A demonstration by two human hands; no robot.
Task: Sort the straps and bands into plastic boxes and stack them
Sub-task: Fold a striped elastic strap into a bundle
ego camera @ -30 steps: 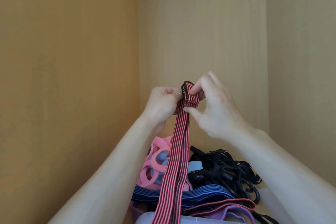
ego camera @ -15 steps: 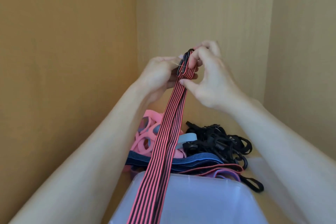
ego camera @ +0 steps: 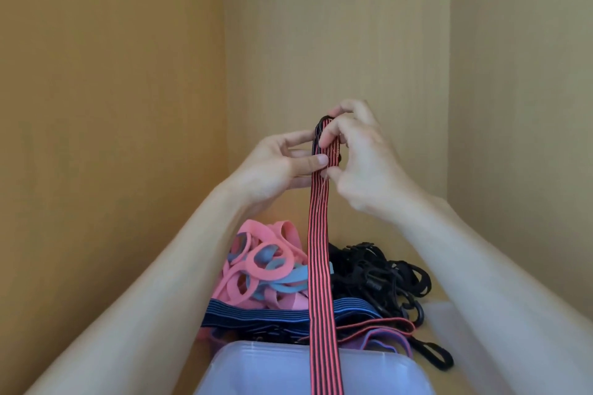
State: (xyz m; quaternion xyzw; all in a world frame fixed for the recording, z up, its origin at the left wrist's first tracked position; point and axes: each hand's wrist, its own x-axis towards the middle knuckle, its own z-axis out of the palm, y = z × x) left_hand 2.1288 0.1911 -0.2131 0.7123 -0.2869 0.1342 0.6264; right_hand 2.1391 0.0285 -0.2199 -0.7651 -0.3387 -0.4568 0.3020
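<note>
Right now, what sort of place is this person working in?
Likely inside a wooden cupboard or closet: wood-grain panels close in on three sides, and pink bands and black straps lie heaped behind a plastic box.

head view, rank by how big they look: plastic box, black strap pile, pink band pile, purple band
1. plastic box, though nearest the camera and cut off.
2-3. black strap pile and pink band pile look alike; no ranking.
4. purple band.

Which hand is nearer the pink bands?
Left. The left hand is above the pink bands, holding the striped strap; the right hand pinches it farther right, above the black straps.
</note>
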